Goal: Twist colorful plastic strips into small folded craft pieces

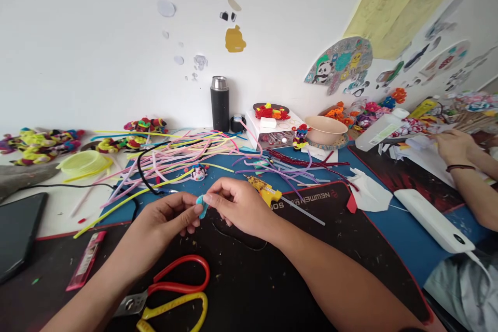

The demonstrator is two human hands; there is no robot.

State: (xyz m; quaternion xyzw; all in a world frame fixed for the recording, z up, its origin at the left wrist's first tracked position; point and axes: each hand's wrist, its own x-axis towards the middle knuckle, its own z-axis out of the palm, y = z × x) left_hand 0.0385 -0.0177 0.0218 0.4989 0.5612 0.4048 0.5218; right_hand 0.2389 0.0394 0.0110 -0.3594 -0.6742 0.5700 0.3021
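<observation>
A small folded light blue fuzzy piece (202, 206), which looks like pipe cleaner, is pinched between my two hands above the black mat. My left hand (165, 218) grips its lower left side between thumb and fingers. From the other side, my right hand (239, 207) holds its upper end with thumb and forefinger. Just behind my right hand lies a yellow glue gun (268, 193) with a translucent glue stick (305, 212) in its back. Scissors with red and yellow handles (179, 286) rest below my left hand.
Pink, yellow and purple pipe cleaners (182, 153) spread behind my hands, beside a small fuzzy figure (198, 172). A black thermos (220, 106) stands against the wall. At left lie a phone (21, 233) and a pink packet (86, 261). Another person's hands (453, 148) work at right, beyond a white device (433, 220).
</observation>
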